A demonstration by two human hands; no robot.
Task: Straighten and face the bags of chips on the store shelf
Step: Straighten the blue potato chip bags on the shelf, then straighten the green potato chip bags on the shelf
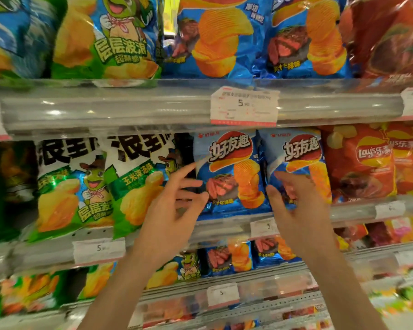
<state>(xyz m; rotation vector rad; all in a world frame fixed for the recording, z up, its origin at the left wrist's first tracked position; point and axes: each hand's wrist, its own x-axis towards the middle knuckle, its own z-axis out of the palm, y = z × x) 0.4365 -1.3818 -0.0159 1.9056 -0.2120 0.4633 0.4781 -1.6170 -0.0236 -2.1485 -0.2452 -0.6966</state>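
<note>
Two blue bags: side by side on the middle shelf (224,225), upright, fronts out.
Left blue bag (227,172): just right of the left hand (174,206), whose fingers are spread and loose, holding nothing.
Right blue bag (296,163): right hand (293,206) on its lower front, fingers straight, no grip.
Nearer hand: right, already touching.
Long axis: vertical.

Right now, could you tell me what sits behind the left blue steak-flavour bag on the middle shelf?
Behind the left blue bag, only a dark gap shows at its left edge, by the left hand. The bag covers everything further back, so more stock cannot be confirmed.
</note>
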